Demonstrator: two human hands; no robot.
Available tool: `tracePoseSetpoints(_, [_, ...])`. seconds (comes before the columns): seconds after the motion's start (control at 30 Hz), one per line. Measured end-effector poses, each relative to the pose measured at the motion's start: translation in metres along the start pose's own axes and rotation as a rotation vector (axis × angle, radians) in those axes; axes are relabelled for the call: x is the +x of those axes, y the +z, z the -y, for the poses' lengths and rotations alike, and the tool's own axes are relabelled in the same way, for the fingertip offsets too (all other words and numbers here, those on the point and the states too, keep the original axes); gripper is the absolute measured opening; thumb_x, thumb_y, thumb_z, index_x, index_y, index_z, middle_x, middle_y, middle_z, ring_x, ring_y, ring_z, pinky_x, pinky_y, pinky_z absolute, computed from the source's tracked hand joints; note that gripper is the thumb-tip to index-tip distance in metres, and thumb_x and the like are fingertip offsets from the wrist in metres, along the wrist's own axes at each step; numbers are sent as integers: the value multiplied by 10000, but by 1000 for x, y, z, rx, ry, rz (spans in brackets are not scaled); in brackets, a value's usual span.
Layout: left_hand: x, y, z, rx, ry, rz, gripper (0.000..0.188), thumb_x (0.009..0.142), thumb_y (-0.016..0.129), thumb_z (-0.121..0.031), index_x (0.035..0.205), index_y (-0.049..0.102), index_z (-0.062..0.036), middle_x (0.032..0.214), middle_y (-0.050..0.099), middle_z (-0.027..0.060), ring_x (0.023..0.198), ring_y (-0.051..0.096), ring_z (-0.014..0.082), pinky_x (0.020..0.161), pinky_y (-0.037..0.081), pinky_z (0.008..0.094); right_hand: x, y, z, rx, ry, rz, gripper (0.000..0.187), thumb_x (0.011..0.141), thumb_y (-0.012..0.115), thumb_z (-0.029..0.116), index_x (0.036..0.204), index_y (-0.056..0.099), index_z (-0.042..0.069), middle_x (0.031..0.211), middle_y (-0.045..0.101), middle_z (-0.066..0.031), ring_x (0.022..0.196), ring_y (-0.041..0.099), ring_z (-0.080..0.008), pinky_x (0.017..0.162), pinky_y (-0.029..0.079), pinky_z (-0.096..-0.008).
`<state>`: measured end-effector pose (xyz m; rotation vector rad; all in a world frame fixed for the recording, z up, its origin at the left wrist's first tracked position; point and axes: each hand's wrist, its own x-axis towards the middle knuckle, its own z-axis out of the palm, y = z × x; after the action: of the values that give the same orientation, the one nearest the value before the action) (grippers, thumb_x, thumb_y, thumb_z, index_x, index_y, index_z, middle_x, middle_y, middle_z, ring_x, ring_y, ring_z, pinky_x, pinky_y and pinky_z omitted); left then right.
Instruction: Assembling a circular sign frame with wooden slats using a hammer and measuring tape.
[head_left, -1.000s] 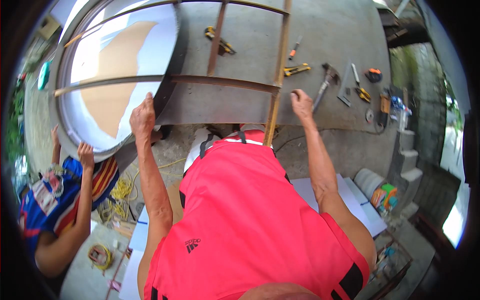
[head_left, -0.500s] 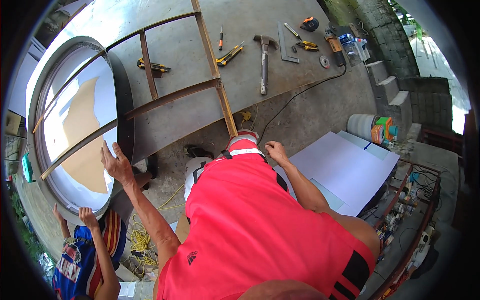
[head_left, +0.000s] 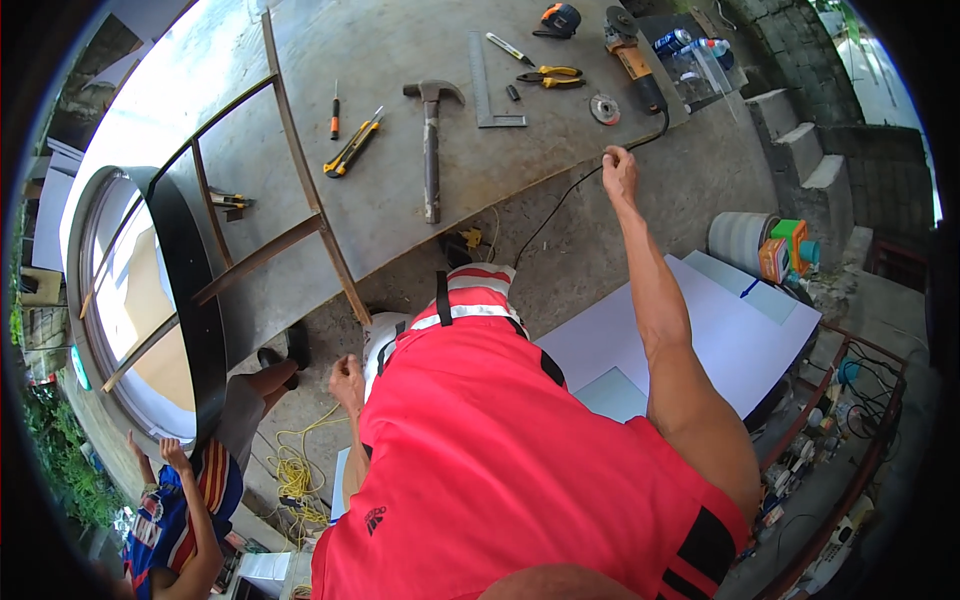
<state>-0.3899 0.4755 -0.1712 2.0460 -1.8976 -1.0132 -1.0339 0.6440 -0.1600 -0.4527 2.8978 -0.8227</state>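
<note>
My right hand [head_left: 620, 178] reaches over the table's near edge with bent fingers and nothing visible in it. Close beside its fingertips runs the black cord [head_left: 562, 203] of an orange and black angle grinder [head_left: 632, 66], which lies on the grey table [head_left: 385, 225]. A loose grinding disc [head_left: 604, 110] is just beyond the hand. By my hip hangs my left hand [head_left: 348, 382], its fingers loosely bent, apparently empty. Nearest to it is the lower end of a rusty steel bar frame [head_left: 322, 245], which joins a large round hoop with a dark side wall [head_left: 190, 290].
On the table lie a hammer [head_left: 431, 155], a metal square [head_left: 480, 90], pliers [head_left: 553, 77], a utility knife [head_left: 352, 145], a screwdriver [head_left: 335, 120] and a tape measure [head_left: 557, 20]. A co-worker's hand [head_left: 174, 456] rests at the hoop. Yellow cable [head_left: 297, 478] coils on the floor.
My left hand has come away from the hoop and down to my hip. My right hand has stretched forward toward the grinder. The view has shifted toward the right.
</note>
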Motion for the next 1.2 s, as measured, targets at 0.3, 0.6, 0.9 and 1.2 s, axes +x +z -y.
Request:
tracePoseSetpoints(0.3, [-19, 25, 10, 170, 28, 309, 357, 854, 654, -306, 1097, 729, -57, 892, 724, 179, 840, 704, 287, 782, 533, 393, 89, -4, -20, -103, -44, 13, 448, 879, 666, 205, 1285, 593, 32, 1310, 557, -171, 1218, 541, -349, 1027, 438, -424])
tracePoseSetpoints(0.6, [-46, 15, -37, 246, 204, 342, 295, 895, 657, -320, 1052, 723, -79, 877, 662, 159, 832, 658, 327, 762, 507, 429, 158, 31, 31, -21, -573, -83, 496, 825, 697, 166, 1267, 557, -12, 1213, 570, -225, 1184, 524, -385, 1012, 434, -453])
tracePoseSetpoints(0.9, [-113, -29, -47, 32, 28, 51, 372, 874, 673, -355, 1104, 714, -66, 967, 705, 144, 905, 672, 302, 790, 529, 396, 363, 106, 112, -325, -682, 224, 921, 765, 784, 387, 1518, 345, 90, 1487, 391, -245, 1387, 360, -394, 1130, 326, -481])
tracePoseSetpoints(1.2, [-108, -58, -42, -389, -370, -119, 360, 879, 657, -285, 1094, 715, -3, 893, 734, 97, 779, 680, 144, 721, 542, 297, 328, 94, 168, -7, -250, 93, 599, 812, 770, 268, 1298, 527, 16, 1238, 590, -188, 1094, 606, -370, 905, 533, -457])
